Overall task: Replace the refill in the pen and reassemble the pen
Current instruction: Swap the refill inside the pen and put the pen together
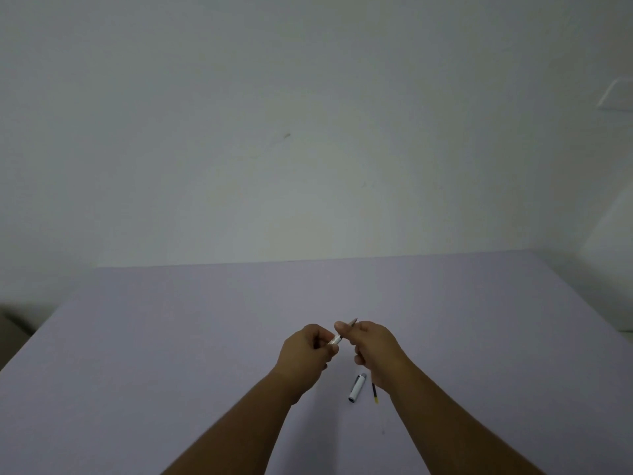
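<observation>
Both hands hold a pen a little above the lavender table. My left hand grips the white pen barrel, whose silver end shows between the hands. My right hand pinches the pen's front section, with the pointed tip sticking up and right past the thumb. On the table below my right hand lies the white pen cap. Just right of the cap lies a thin dark refill with a yellow end, its upper part hidden by my right wrist.
A plain pale wall rises behind the table's far edge. A white object shows at the upper right edge of the view. The table's left edge runs diagonally at the left.
</observation>
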